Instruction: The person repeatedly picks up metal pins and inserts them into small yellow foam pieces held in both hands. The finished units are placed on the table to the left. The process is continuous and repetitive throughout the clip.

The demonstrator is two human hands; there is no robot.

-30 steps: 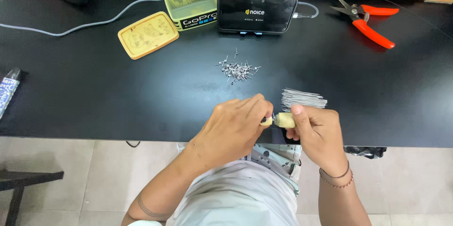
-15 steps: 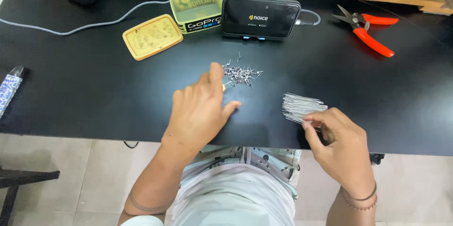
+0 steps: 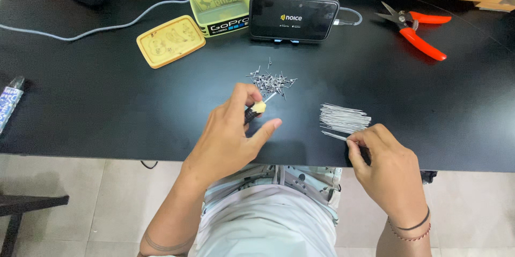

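My left hand [image 3: 230,136] hovers over the black desk [image 3: 107,101], just on my side of the little heap of short metal pins [image 3: 271,81], which I take as my landmark. Its grip is closed around a small tool with a dark handle and a pale yellow tip [image 3: 258,108]; thumb and forefinger pinch it, and the tip points up toward the heap, with a thin metal piece sticking out of it almost to the nearest pins. To the right of the heap and a bit nearer to me lies a fanned bundle of long thin wires [image 3: 344,117], flat on the desk. My right hand [image 3: 383,168] sits at the near edge of that bundle, fingers curled tight, pinching the end of one wire [image 3: 335,136] that lies apart from the rest at the bundle's near side. Beyond the heap, toward the far side of the desk, a dark phone [image 3: 294,16] stands on its side in a blue holder. Left of the phone is an open green tin [image 3: 221,9], and its yellow lid [image 3: 170,41] lies flat beside it. A grey cable [image 3: 96,26] runs off to the left from there. Far to the right of the heap lie red-handled cutters [image 3: 421,34].
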